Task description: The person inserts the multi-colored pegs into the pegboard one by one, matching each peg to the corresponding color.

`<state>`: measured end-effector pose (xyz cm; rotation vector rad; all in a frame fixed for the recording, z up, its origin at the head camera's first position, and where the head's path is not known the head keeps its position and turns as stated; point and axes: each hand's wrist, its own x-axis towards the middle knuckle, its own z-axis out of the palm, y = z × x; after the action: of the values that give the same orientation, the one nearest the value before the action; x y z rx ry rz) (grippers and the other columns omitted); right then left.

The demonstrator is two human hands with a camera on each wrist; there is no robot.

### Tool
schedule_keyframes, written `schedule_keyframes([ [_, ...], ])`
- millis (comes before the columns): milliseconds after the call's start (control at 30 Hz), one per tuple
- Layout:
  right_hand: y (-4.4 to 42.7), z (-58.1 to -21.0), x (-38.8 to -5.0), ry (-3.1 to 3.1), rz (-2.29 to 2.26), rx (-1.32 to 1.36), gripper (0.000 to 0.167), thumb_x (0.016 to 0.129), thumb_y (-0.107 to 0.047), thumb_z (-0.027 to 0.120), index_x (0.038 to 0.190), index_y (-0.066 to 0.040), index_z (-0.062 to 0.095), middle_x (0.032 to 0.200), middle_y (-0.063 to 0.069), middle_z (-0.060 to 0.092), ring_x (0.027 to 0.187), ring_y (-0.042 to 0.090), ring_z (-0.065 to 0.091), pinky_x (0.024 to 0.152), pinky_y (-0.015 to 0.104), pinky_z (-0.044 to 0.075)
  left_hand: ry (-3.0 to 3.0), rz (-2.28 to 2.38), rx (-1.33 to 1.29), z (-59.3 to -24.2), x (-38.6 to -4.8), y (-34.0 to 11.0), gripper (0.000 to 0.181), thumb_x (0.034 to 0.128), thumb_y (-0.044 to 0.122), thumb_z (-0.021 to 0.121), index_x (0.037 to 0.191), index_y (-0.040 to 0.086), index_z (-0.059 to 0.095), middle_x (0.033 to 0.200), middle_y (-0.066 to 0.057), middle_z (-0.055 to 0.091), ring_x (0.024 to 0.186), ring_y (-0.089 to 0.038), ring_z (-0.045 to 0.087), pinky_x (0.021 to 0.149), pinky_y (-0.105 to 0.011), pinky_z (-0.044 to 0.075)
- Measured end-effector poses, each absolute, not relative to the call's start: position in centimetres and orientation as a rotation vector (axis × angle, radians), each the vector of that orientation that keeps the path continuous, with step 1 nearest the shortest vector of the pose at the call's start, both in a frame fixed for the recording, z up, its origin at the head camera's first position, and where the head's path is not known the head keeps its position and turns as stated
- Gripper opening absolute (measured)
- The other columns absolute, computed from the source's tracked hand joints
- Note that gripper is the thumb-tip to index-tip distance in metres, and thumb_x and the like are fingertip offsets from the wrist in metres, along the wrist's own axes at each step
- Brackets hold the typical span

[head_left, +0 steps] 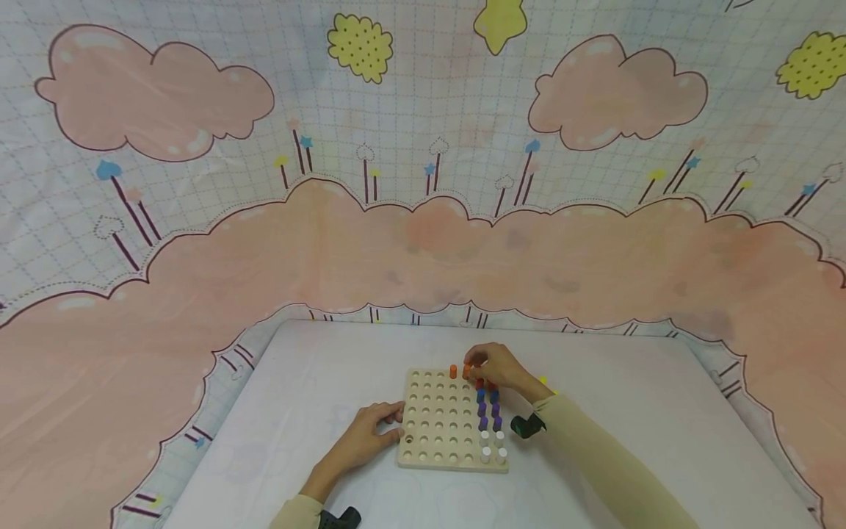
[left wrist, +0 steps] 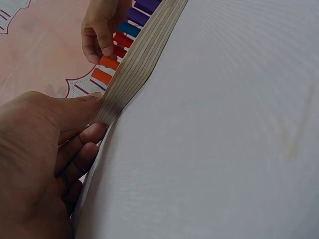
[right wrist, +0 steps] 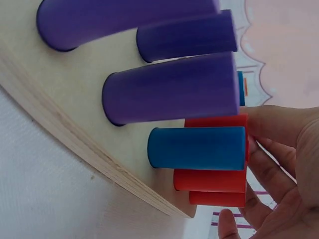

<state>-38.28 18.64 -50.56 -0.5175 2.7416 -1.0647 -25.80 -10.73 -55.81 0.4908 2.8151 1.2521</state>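
Note:
A pale wooden pegboard (head_left: 432, 464) with rows of round holes lies on the white table. My left hand (head_left: 371, 435) holds its left edge with thumb and fingertips. At the far edge my right hand (head_left: 499, 365) pinches an upright orange peg (head_left: 466, 371). Just left of it stands a second orange peg (head_left: 453, 372). Red pegs (right wrist: 212, 180) and a blue peg (right wrist: 197, 148) stand close by my right fingers. Purple pegs (head_left: 483, 423) and white pegs (head_left: 485, 454) continue the right-hand columns toward the near edge. My right hand partly hides the red pegs in the head view.
Small yellow pieces (head_left: 543, 380) show beyond my right forearm, partly covered by it. White tabletop (head_left: 238, 448) surrounds the board. A printed cloth (head_left: 423, 257) with clouds hangs behind the table. Each wrist wears a black device (head_left: 529, 425).

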Motion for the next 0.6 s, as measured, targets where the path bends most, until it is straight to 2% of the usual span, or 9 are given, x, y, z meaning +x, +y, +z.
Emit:
schedule_keyframes([
  [100, 18.9, -50.3, -38.0, 2.761, -1.092, -0.551, 0.014, 0.081, -0.012, 0.073, 0.095, -0.013, 0.071, 0.092, 0.003, 0.069, 0.081, 0.016, 0.06, 0.074, 0.032, 0.049, 2.816, 1.247, 0.489, -55.8, -25.8, -10.7, 0.049, 0.0907, 0.029, 0.07, 0.135, 0.01, 0.059, 0.103, 0.013, 0.06, 0.098, -0.009, 0.049, 0.099, -0.043, 0.035],
  [233, 19.4, -49.7, -37.8, 2.775, -1.165, -0.575, 0.012, 0.083, -0.013, 0.074, 0.096, -0.011, 0.072, 0.095, 0.002, 0.071, 0.09, 0.018, 0.063, 0.08, 0.036, 0.052, 2.817, 1.25, 0.493, -55.8, -25.8, -10.7, 0.05, 0.0903, 0.029, 0.07, 0.135, 0.009, 0.059, 0.102, 0.012, 0.06, 0.097, -0.009, 0.049, 0.099, -0.044, 0.035],
  [467, 20.4, -49.0, -37.3, 2.801, -1.222, -0.515, 0.014, 0.087, -0.015, 0.074, 0.1, -0.011, 0.071, 0.096, 0.001, 0.071, 0.093, 0.018, 0.063, 0.076, 0.031, 0.055, 2.828, 1.258, 0.52, -56.1, -26.0, -10.9, 0.049, 0.0908, 0.028, 0.069, 0.134, 0.008, 0.059, 0.102, 0.011, 0.061, 0.096, -0.008, 0.049, 0.098, -0.043, 0.034],
  [600, 21.0, -48.6, -36.7, 2.819, -1.23, -0.532, 0.015, 0.087, -0.015, 0.073, 0.101, -0.009, 0.072, 0.097, 0.002, 0.071, 0.094, 0.019, 0.064, 0.085, 0.039, 0.054, 2.834, 1.252, 0.531, -56.2, -26.0, -11.0, 0.048, 0.0915, 0.029, 0.069, 0.134, 0.009, 0.059, 0.102, 0.012, 0.06, 0.096, -0.006, 0.048, 0.097, -0.04, 0.034],
])
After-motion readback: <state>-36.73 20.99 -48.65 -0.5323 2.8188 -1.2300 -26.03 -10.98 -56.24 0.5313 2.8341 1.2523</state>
